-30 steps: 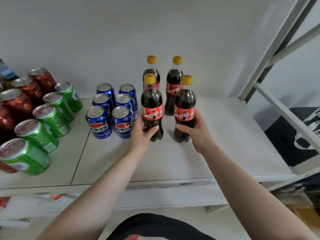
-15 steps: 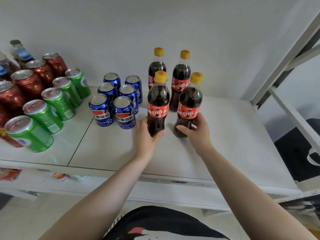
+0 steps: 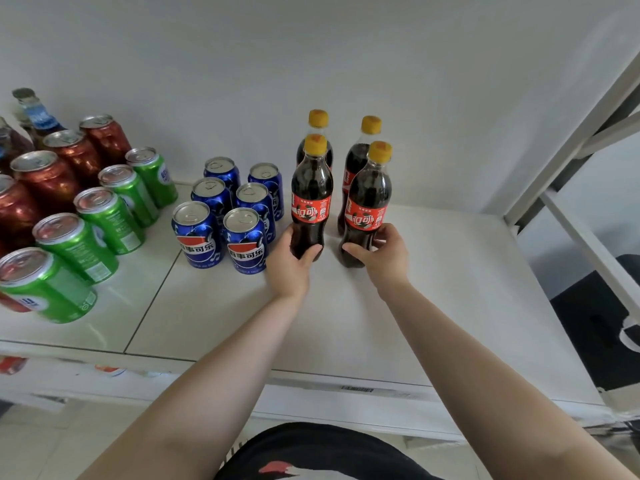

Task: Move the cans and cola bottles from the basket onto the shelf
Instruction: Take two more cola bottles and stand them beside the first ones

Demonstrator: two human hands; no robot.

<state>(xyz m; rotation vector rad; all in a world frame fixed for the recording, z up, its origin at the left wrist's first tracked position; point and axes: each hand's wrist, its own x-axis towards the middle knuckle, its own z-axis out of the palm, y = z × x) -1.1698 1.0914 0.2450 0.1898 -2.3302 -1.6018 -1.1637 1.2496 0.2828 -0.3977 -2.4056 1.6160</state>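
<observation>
Two cola bottles with yellow caps and red labels stand upright on the white shelf [image 3: 450, 289]. My left hand [image 3: 289, 263] grips the base of the front left bottle [image 3: 311, 199]. My right hand [image 3: 381, 258] grips the base of the front right bottle [image 3: 369, 199]. Directly behind them stand two more cola bottles, a left one [image 3: 318, 121] and a right one [image 3: 360, 157]. Several blue cans [image 3: 221, 213] stand in two rows just left of my left hand. The basket is out of sight.
Green cans [image 3: 114, 213] and red cans [image 3: 52, 181] fill the shelf's left part, with a blue-labelled bottle [image 3: 36, 112] at the far left back. A white wall backs the shelf. The shelf's metal upright [image 3: 568, 143] rises at the right.
Both hands stay on the two front bottles, which have settled upright on the shelf a little nearer the back pair. The camera has shifted, showing more of the left cans.
</observation>
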